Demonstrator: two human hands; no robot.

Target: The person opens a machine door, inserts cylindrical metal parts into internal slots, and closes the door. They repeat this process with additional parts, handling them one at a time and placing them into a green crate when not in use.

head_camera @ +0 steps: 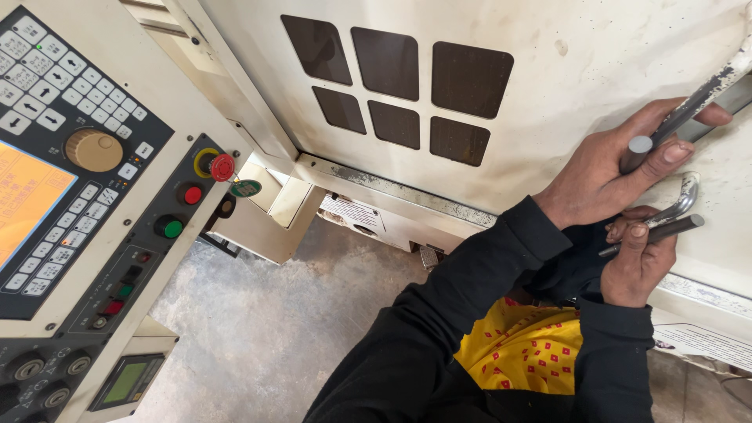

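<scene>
Left hand clamps thick rod at door handle; right hand grips thin rod.

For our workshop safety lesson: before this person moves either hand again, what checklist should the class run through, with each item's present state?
1. Left hand closed around the thick grey round metal bar: ok.
2. Right hand holding the thin dark metal rod: ok.
3. Red mushroom-shaped stop button on the cream control panel unobstructed: ok.
4. Cream machine door with dark square windows fully shut: cannot tell.
5. Black sleeves clear of the curved silver metal handle: ok.
</scene>
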